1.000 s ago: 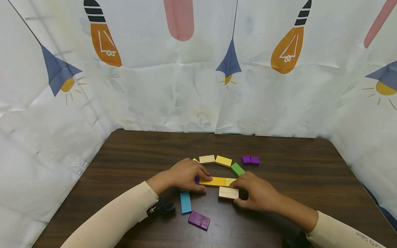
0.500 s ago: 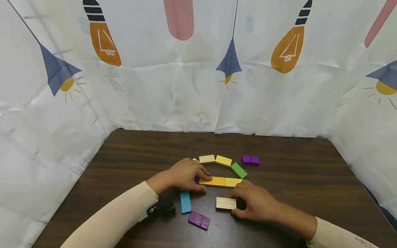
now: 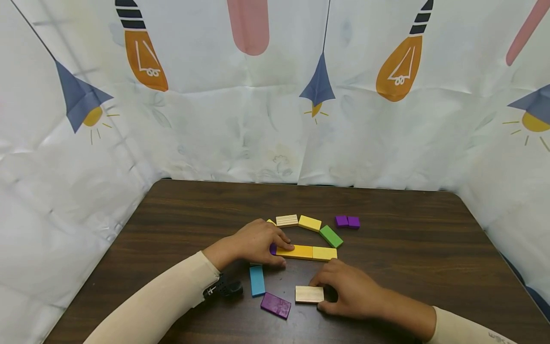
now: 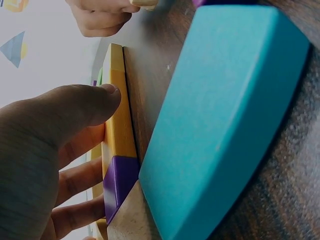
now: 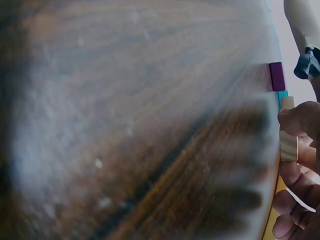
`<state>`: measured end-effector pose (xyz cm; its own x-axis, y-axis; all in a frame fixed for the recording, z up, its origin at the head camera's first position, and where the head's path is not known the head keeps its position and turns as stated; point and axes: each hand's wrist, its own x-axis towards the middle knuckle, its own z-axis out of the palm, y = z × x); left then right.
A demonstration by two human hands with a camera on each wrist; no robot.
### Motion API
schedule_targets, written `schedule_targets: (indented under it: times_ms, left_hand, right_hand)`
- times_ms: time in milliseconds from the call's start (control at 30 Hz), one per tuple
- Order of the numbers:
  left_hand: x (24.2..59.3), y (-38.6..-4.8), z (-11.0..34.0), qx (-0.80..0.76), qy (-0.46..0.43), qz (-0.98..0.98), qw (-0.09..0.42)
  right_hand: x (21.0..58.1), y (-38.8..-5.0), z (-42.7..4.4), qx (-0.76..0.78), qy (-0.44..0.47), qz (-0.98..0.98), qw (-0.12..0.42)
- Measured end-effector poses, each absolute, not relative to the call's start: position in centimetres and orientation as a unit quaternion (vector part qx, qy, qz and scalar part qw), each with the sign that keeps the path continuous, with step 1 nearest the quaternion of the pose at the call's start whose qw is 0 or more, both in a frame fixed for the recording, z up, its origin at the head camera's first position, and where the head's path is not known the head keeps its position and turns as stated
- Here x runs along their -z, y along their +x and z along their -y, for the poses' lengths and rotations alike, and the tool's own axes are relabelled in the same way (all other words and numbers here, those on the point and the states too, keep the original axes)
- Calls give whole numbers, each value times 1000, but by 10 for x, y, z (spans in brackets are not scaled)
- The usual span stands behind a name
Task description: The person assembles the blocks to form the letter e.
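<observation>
My right hand (image 3: 354,289) pinches a plain wooden block (image 3: 309,295) by its right end, low over the dark table; the right wrist view shows thumb and fingers on this block (image 5: 288,145). My left hand (image 3: 258,241) rests at the left end of a straight row, its relaxed fingers touching an orange-yellow block (image 3: 301,252). A paler yellow block (image 3: 324,253) continues that row to the right. A purple block (image 4: 120,185) joins its left end, partly hidden by the hand. Below the left hand lie a blue block (image 3: 257,281) and a dark purple block (image 3: 276,306).
Behind the row, an arc holds a ridged wooden block (image 3: 286,220), a yellow block (image 3: 310,223) and a green block (image 3: 331,236). Two small purple blocks (image 3: 347,222) lie further right. A printed white cloth (image 3: 245,134) hangs behind the table (image 3: 408,229).
My right hand has drawn the wooden block toward me and slightly left, away from the yellow row. More of the green and pale yellow blocks shows now. My left hand has stayed in place.
</observation>
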<state>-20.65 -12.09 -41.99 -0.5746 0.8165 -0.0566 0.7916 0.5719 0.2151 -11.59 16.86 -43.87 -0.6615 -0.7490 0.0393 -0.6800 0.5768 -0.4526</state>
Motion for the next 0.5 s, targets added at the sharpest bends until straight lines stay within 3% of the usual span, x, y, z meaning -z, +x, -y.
schedule_targets:
  times_ms: [500]
  left_hand:
    - [421,-206,122,-82,456,-883,74]
  right_hand:
    - [442,-108,-166,228,-426,-869,106]
